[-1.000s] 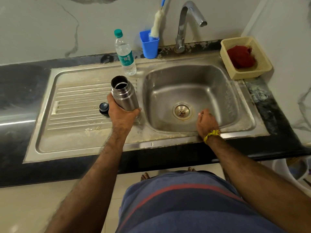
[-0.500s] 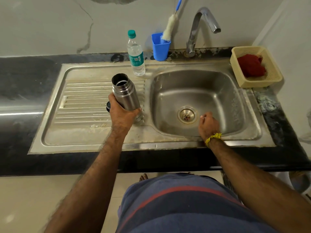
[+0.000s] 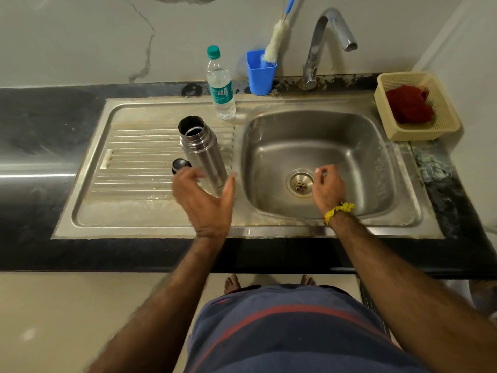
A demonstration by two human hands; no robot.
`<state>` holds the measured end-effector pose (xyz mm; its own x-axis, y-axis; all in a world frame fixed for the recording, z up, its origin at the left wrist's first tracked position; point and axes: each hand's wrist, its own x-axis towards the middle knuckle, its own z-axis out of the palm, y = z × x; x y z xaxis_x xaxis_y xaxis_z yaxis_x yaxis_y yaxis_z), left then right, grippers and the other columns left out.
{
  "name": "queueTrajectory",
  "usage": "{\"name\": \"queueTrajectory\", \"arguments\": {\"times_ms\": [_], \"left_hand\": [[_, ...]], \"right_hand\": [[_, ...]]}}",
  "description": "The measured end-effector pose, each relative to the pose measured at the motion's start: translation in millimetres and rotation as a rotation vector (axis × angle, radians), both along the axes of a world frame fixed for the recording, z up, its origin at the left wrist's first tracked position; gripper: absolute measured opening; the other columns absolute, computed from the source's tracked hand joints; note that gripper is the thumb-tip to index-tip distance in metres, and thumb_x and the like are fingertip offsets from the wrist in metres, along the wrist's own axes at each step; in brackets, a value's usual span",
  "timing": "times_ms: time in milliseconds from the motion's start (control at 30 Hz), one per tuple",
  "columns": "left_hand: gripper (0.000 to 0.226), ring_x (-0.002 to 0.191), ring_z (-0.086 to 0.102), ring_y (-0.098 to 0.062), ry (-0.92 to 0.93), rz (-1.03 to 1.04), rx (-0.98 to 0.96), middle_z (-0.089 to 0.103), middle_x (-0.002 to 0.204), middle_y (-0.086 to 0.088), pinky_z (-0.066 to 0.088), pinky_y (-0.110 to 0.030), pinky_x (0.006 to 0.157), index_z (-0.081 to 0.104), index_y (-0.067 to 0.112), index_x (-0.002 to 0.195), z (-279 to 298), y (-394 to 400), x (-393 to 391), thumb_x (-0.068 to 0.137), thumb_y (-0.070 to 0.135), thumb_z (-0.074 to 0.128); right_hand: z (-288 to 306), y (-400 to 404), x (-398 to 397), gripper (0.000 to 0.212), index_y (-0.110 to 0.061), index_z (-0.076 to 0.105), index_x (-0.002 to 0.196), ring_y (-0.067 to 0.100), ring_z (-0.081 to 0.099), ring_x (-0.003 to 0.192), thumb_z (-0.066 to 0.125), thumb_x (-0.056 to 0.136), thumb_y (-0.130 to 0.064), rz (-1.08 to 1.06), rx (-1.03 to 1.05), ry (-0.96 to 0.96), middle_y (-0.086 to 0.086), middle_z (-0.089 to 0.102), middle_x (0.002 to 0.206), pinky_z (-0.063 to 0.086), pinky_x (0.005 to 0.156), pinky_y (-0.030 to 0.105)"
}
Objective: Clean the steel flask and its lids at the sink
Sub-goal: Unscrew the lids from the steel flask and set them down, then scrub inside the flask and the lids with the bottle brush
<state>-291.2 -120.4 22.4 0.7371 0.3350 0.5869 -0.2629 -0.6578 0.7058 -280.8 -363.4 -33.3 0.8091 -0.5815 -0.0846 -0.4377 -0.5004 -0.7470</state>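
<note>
Head view: open steel flask (image 3: 202, 152) standing on the sink's drainboard (image 3: 134, 162), small black lid (image 3: 179, 165) just left of it.

We reckon it's rigid, smooth and slippery when wet, so we'd wrap the mid-body. Our left hand (image 3: 205, 196) is spread wide just beside its base, gripping nothing; our right hand (image 3: 328, 184) hangs loose and empty over the basin (image 3: 363, 157).

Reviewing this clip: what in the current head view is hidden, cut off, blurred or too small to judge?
- Flask base: behind the left hand, so whether it rests on the drainboard is unclear.
- Left hand's fingers: motion-blurred; contact with the flask cannot be settled.
- Black lid: partly behind those fingers.
- Flask interior: dark, cleanliness unreadable.
- Bottle label: too small to read.
- Brush handle: cut off by the top edge.
- Right hand fingertips: curled away.
</note>
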Motion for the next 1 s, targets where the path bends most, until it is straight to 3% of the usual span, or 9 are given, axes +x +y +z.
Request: {"name": "queueTrajectory", "arguments": {"times_ms": [67,133,267,333,467,567,667,833,1000], "left_hand": [[0.039,0.097,0.05,-0.017,0.049,-0.196,0.139,0.059,0.102,-0.01,0.046,-0.037,0.085,0.057,0.006,0.102,-8,-12,-4,0.083,0.028,0.084],[0.032,0.105,0.054,-0.017,0.188,-0.377,0.306,0.062,0.112,-0.008,0.049,-0.037,0.093,0.06,0.011,0.11,-17,-23,2,0.092,0.034,0.073],[0.045,0.132,0.047,-0.023,0.45,-0.546,0.459,0.051,0.143,-0.008,0.039,-0.041,0.115,0.053,0.014,0.135,-26,-47,41,0.097,0.035,0.065],[0.054,0.14,0.04,-0.027,0.516,-0.537,0.557,0.044,0.15,-0.012,0.032,-0.039,0.118,0.048,0.012,0.142,-31,-61,63,0.097,0.035,0.066],[0.06,0.149,0.027,-0.033,0.618,-0.403,0.723,0.032,0.158,-0.016,0.02,-0.042,0.125,0.039,0.01,0.146,-46,-77,101,0.095,0.032,0.064],[0.072,0.156,0.005,-0.034,0.767,-0.326,0.821,0.011,0.167,-0.02,0.002,-0.046,0.127,0.02,0.007,0.157,-64,-77,120,0.098,0.028,0.055],[0.079,0.157,0.0,-0.033,0.857,-0.326,0.852,0.003,0.169,-0.02,0.002,-0.047,0.127,0.008,0.005,0.16,-81,-71,133,0.101,0.032,0.052],[0.07,0.156,-0.006,-0.037,0.8,-0.311,0.91,-0.006,0.168,-0.023,-0.011,-0.044,0.124,-0.003,0.0,0.159,-101,-64,133,0.105,0.02,0.035],[0.066,0.157,-0.002,-0.034,0.727,-0.278,0.873,-0.001,0.169,-0.02,-0.011,-0.04,0.122,-0.001,-0.001,0.159,-109,-63,136,0.101,0.005,0.03]], "right_hand": [[-1,-1,-3,0.023,-0.003,0.056,0.111,0.034,0.064,0.096,0.047,0.105,-0.024,-0.002,0.018,0.005,0.018,0.069,0.104,0.04,0.071,0.028],[0,-4,-5,0.025,-0.002,0.057,0.112,0.033,0.064,0.096,0.047,0.105,-0.024,-0.007,0.021,0.018,0.017,0.069,0.105,0.038,0.07,0.027],[13,-12,5,0.026,-0.002,0.061,0.109,0.025,0.059,0.09,0.047,0.104,-0.024,0.012,0.008,-0.002,0.015,0.068,0.104,0.04,0.071,0.029],[24,-17,20,0.026,-0.002,0.062,0.106,0.029,0.06,0.091,0.048,0.104,-0.024,0.039,0.014,-0.037,0.017,0.068,0.102,0.048,0.076,0.036],[58,-22,60,0.028,-0.002,0.064,0.106,0.034,0.063,0.095,0.05,0.103,-0.026,0.089,-0.019,-0.129,0.016,0.07,0.102,0.045,0.077,0.037],[84,-20,90,0.029,0.0,0.065,0.107,0.027,0.062,0.089,0.052,0.103,-0.025,0.155,-0.047,-0.207,0.016,0.071,0.1,0.044,0.074,0.03],[106,-15,125,0.03,0.0,0.064,0.113,0.016,0.057,0.086,0.052,0.103,-0.026,0.208,-0.034,-0.26,0.013,0.07,0.101,0.047,0.077,0.029],[129,-6,193,0.029,-0.009,0.056,0.12,0.014,0.053,0.094,0.052,0.103,-0.032,0.221,0.044,-0.264,0.002,0.057,0.103,0.043,0.08,0.023],[133,1,263,0.046,-0.002,0.046,0.137,0.019,0.058,0.117,0.052,0.103,-0.032,0.171,0.078,-0.235,0.007,0.059,0.132,0.038,0.078,0.011]]}}
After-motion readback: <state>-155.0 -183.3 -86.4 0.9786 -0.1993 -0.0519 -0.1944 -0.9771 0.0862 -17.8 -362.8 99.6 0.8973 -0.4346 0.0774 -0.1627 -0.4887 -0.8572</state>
